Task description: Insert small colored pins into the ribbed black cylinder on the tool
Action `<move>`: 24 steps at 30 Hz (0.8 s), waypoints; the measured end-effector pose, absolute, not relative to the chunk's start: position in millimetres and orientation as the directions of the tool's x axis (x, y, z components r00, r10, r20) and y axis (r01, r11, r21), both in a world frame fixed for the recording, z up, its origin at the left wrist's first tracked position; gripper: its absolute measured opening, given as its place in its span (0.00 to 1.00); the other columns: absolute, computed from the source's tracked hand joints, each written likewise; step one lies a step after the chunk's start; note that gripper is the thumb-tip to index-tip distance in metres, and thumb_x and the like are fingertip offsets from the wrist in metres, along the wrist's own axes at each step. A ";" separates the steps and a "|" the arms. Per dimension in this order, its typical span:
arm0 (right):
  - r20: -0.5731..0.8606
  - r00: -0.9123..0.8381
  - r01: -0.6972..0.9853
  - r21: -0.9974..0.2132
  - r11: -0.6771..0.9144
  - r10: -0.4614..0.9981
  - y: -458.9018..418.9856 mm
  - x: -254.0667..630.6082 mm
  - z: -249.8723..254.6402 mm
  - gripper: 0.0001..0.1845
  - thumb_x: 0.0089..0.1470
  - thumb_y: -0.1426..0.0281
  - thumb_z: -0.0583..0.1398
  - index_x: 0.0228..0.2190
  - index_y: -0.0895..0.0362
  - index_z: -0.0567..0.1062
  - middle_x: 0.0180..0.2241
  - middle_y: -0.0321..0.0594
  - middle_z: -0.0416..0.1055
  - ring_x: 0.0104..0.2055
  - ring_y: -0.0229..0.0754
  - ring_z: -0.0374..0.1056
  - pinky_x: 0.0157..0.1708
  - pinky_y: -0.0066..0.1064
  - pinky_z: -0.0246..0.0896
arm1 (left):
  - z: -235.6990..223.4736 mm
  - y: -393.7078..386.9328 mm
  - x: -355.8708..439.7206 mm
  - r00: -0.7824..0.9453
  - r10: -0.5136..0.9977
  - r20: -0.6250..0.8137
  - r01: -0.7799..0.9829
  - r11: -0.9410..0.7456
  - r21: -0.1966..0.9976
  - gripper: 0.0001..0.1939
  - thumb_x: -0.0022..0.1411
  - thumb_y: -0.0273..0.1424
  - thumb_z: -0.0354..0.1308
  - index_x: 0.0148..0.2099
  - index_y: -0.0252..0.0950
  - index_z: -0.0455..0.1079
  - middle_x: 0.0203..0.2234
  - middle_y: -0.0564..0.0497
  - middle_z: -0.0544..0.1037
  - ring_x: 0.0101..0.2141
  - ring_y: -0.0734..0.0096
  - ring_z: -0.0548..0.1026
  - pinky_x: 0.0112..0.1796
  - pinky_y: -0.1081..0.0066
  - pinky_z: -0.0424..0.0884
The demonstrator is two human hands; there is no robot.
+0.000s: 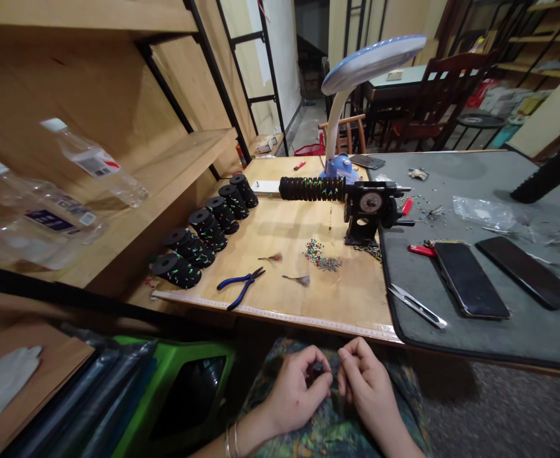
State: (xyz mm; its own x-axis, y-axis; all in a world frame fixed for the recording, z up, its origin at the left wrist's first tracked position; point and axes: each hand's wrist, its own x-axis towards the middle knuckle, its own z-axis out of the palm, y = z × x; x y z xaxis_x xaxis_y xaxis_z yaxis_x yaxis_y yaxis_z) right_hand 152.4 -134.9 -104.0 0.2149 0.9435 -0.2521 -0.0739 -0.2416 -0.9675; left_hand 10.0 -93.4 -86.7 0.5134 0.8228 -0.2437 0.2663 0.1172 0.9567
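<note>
My left hand (300, 389) is curled over my lap, its thumb and index fingertip nearly meeting. A small dark thing (316, 368) shows inside its curve, too small to name. Close beside it, my right hand (364, 375) is closed in a pinch; whatever is between its fingertips is too small to make out. Beyond the hands, on the wooden table (280, 222), lie blue-handled pliers (242, 285), two small bristly tufts (299, 278) and a pile of coloured beads and small metal pieces (319, 254). A black ridged roll (312, 189) wound with line is mounted on a black device (370, 207).
Several black foam spools (177, 270) stand along the left edge. A measuring tape strip (280, 316) runs along the front edge. On the grey mat (433, 254) lie thread snips (417, 305) and two phones (471, 280). A desk lamp (340, 165) rises behind the device.
</note>
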 end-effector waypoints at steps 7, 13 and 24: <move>-0.194 0.236 -0.017 -0.980 -0.196 0.952 -133.2 152.6 -102.0 0.22 0.58 0.47 0.54 0.26 0.52 0.61 0.11 0.26 0.63 0.12 0.32 0.54 0.14 0.22 0.48 | -84.0 -90.6 10.9 0.514 0.822 -0.245 0.234 0.141 0.962 0.04 0.54 0.25 0.56 0.34 0.35 0.64 0.22 0.54 0.71 0.23 0.73 0.70 0.26 0.75 0.66; -0.181 0.247 0.001 -0.982 -0.188 0.952 -133.8 151.2 -101.6 0.22 0.58 0.48 0.54 0.26 0.52 0.61 0.11 0.26 0.62 0.12 0.33 0.55 0.14 0.22 0.48 | -84.1 -91.1 11.9 0.511 0.822 -0.252 0.239 0.145 0.960 0.02 0.54 0.26 0.55 0.33 0.35 0.64 0.22 0.55 0.70 0.23 0.74 0.69 0.27 0.75 0.65; -0.138 0.203 0.040 -0.988 -0.149 0.969 -131.1 150.7 -126.9 0.24 0.57 0.45 0.53 0.26 0.52 0.61 0.11 0.26 0.60 0.13 0.33 0.53 0.15 0.23 0.44 | -95.1 -83.6 18.2 0.481 0.854 -0.198 0.195 0.116 0.974 0.03 0.48 0.23 0.54 0.27 0.35 0.63 0.19 0.56 0.66 0.24 0.74 0.65 0.28 0.75 0.61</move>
State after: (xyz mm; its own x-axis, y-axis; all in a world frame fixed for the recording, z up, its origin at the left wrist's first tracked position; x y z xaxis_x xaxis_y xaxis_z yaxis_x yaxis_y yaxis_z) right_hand 150.7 -131.1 -126.9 0.2027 0.9694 -0.1381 0.0403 -0.1492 -0.9880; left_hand 18.2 -83.6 -95.1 0.4805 0.8544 -0.1976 0.1948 0.1157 0.9740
